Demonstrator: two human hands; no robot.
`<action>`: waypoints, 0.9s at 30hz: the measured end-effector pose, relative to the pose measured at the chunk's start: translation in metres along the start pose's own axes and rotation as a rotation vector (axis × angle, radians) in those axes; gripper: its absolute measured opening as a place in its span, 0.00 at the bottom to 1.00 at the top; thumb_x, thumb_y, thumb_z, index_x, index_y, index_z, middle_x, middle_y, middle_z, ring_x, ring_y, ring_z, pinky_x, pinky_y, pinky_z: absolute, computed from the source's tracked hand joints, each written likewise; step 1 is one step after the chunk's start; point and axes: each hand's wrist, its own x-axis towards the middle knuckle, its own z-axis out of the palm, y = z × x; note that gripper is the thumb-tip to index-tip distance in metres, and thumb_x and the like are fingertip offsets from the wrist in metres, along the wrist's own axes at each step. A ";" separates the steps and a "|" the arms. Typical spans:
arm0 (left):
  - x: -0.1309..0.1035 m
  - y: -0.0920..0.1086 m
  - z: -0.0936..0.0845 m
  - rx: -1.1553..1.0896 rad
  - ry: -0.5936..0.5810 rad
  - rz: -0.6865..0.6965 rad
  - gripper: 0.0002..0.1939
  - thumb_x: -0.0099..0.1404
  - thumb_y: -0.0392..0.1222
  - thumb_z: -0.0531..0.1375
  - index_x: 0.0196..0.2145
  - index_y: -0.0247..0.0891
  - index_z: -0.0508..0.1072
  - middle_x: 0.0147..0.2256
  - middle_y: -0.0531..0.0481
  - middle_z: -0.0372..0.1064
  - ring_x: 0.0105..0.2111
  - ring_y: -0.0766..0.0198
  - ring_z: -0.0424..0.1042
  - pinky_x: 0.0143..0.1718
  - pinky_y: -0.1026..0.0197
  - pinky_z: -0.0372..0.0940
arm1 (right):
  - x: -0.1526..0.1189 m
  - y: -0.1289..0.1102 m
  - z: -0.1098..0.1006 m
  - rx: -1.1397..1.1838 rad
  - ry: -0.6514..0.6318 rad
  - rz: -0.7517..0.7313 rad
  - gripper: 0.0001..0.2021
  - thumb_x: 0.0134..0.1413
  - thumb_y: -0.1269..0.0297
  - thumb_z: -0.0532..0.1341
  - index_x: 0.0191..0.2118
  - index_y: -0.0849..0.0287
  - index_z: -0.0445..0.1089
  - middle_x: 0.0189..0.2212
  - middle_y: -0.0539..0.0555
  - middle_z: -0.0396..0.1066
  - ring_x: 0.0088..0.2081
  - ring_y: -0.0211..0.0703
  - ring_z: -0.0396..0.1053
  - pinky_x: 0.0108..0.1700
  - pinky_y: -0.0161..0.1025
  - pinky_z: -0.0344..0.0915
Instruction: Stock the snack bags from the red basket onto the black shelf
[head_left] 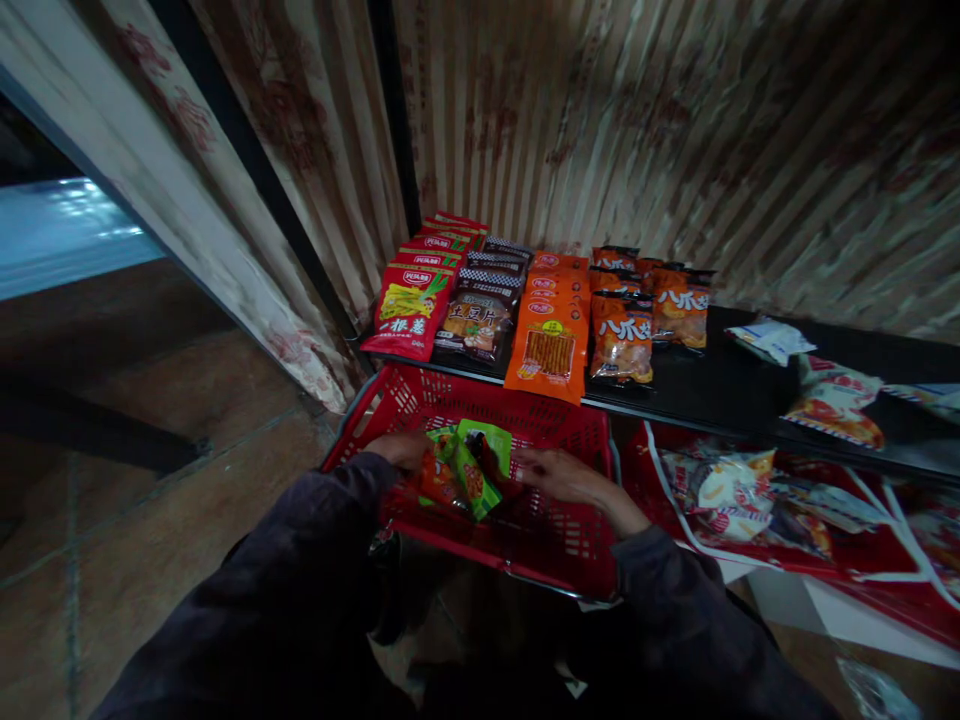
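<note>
In the head view, my left hand (403,450) reaches into a red plastic basket (405,400) at the left edge of a small pile of snack bags. Its fingers are blurred and partly hidden. Green bags (474,478) and an orange bag (440,482) make up this pile. On its right side, my right hand (568,476) has its fingers stretched toward the green bags, palm down; whether the fingertips touch them I cannot tell.
Behind the basket, a black shelf (720,385) carries rows of red bags (412,300), dark bags (478,312), orange bags (551,330) and octopus-style snack bags (622,340). White bags (836,400) lie further right. Another red basket (652,490) with bags stands below. Patterned curtains (600,130) hang behind.
</note>
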 end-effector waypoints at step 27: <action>-0.027 0.083 -0.043 -1.127 0.233 0.326 0.20 0.56 0.55 0.67 0.39 0.38 0.76 0.34 0.50 0.75 0.39 0.59 0.72 0.42 0.58 0.64 | -0.044 -0.022 -0.018 1.334 0.627 0.027 0.23 0.36 0.50 0.75 0.40 0.50 0.76 0.32 0.48 0.79 0.41 0.50 0.77 0.46 0.46 0.73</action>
